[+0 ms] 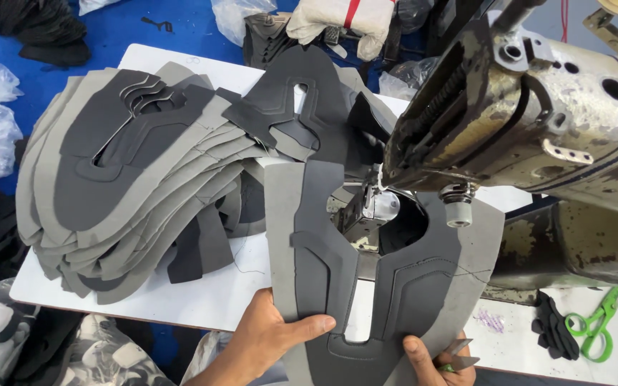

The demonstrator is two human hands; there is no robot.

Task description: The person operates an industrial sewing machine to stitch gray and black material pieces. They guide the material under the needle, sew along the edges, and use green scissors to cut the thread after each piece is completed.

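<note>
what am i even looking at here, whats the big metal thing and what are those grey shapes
This is one view from a camera worn on a person's head, looking down at their own hands. The big worn metal thing is an industrial sewing machine. The left hand and right hand hold a grey and black shoe upper piece under the machine's head. The right hand also seems to hold a small metal tool. On the white table lies a stack of similar grey pieces. Green scissors lie at the right.
</note>
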